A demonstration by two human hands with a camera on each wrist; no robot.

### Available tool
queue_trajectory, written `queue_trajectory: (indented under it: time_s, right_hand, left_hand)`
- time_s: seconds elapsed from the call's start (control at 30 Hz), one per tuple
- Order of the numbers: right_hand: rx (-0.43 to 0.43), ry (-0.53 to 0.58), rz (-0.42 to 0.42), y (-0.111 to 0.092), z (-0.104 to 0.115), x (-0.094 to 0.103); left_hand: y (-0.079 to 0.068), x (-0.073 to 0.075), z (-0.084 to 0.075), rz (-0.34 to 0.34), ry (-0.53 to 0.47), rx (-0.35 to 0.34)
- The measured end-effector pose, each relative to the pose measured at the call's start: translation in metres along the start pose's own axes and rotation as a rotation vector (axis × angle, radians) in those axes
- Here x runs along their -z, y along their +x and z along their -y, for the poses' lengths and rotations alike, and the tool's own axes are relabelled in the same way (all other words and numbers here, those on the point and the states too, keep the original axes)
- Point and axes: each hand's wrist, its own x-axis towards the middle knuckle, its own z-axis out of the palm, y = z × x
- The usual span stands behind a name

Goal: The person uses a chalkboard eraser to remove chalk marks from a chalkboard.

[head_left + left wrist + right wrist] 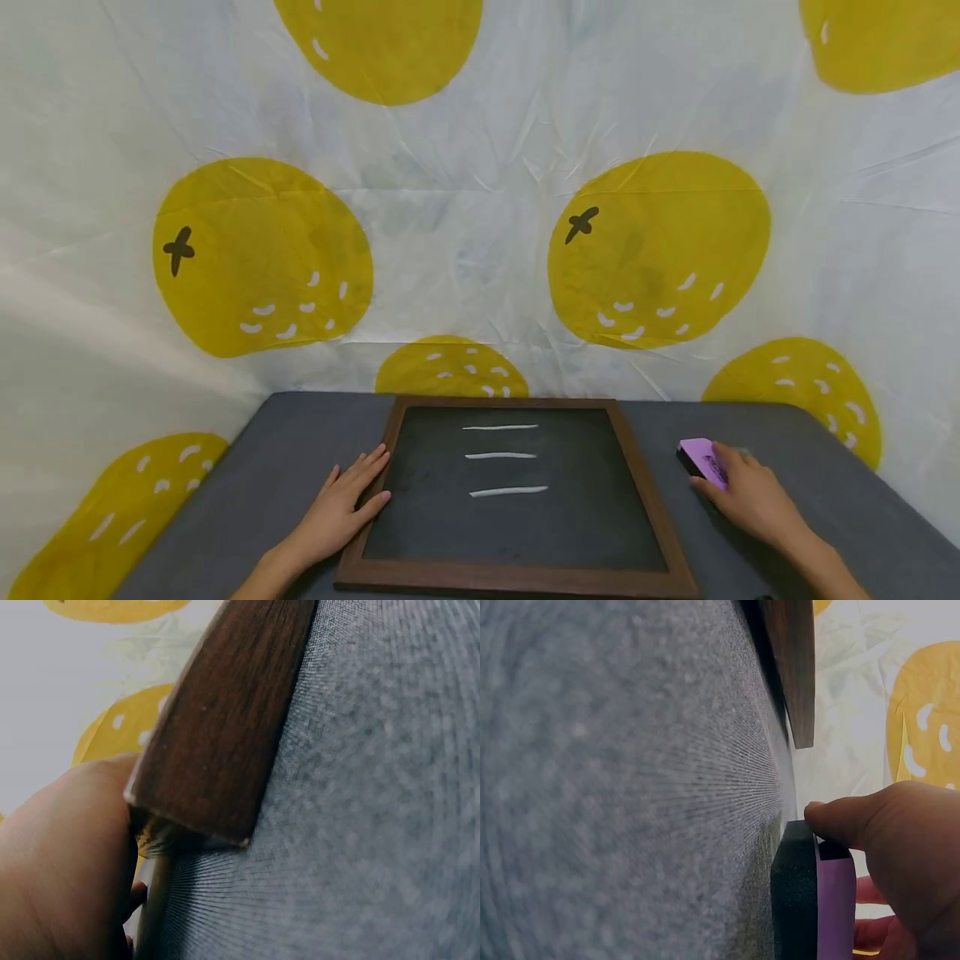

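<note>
A small chalkboard (pixel 525 525) in a brown wooden frame lies on the table with three white chalk lines (pixel 501 456) across its upper half. My left hand (pixel 341 508) rests on the left side of the frame, fingers extended; in the left wrist view it is beside the frame's corner (pixel 202 742). To the right of the board, my right hand (pixel 753 496) grips a purple chalkboard eraser (pixel 705 461) with a black underside. The right wrist view has the thumb at one end of the eraser (pixel 836 907). Whether the eraser touches the table I cannot tell.
A dark grey cloth covers the table (pixel 322 425). Behind it hangs a white curtain (pixel 457 250) printed with large yellow fruit shapes. The table's right back corner (pixel 780 417) lies beyond the right hand.
</note>
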Motion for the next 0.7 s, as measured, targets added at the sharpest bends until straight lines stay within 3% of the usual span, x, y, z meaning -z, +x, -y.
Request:
queue_trajectory:
  time_s: [0.7]
  right_hand:
    - [-0.06, 0.004, 0.025, 0.0013, 0.0047, 0.0011]
  left_hand:
    - [0.0011, -0.0027, 0.0045, -0.051, 0.051, -0.037]
